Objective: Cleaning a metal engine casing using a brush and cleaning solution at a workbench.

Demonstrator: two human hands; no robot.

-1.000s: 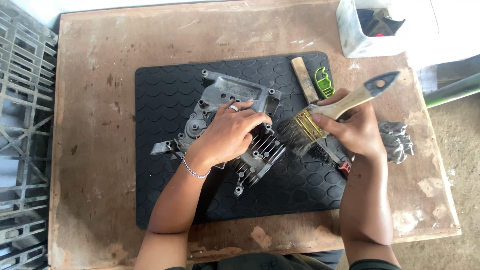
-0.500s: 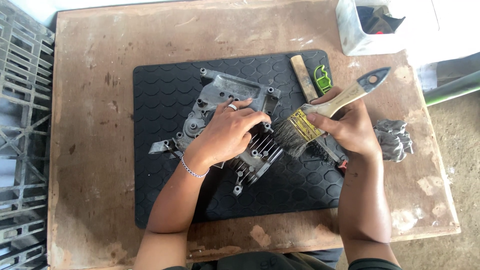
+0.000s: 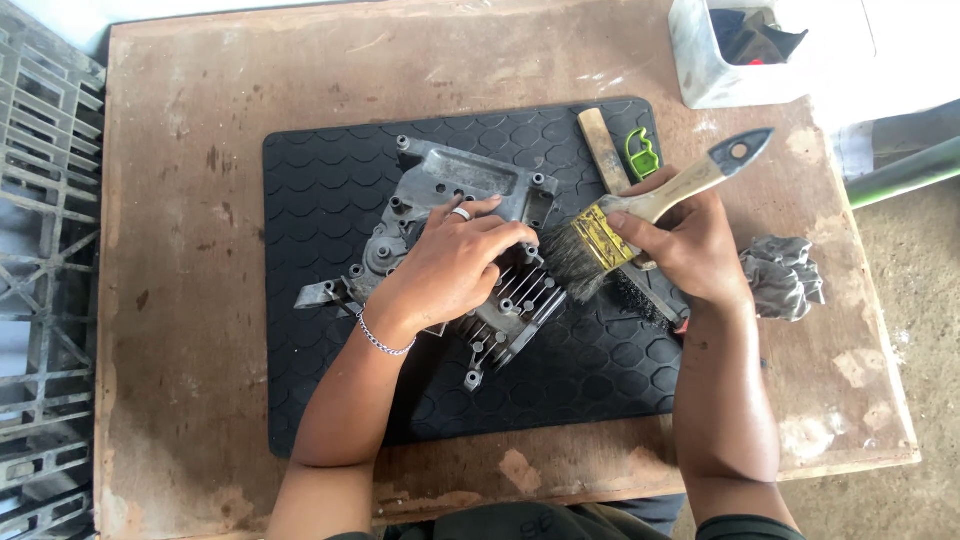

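Note:
My left hand [image 3: 455,260] presses down on a grey finned metal engine part [image 3: 505,315] lying on a black rubber mat [image 3: 330,190]. A larger grey metal cover casting [image 3: 460,180] lies just behind it, partly under my fingers. My right hand [image 3: 690,245] grips a wooden-handled paintbrush [image 3: 640,215] with a yellow ferrule; its dark bristles touch the finned part's right edge. A black wire brush [image 3: 640,295] lies on the mat under my right hand.
The mat sits on a worn wooden table [image 3: 180,130]. A wooden stick [image 3: 600,145] and a small green clip [image 3: 642,155] lie at the mat's back right. A crumpled grey rag [image 3: 785,275] is at the right, a white box [image 3: 720,60] at the back right, a grey crate [image 3: 45,250] to the left.
My right hand has swung the paintbrush leftward, so its bristles now meet the finned part. My left hand has stayed on the part.

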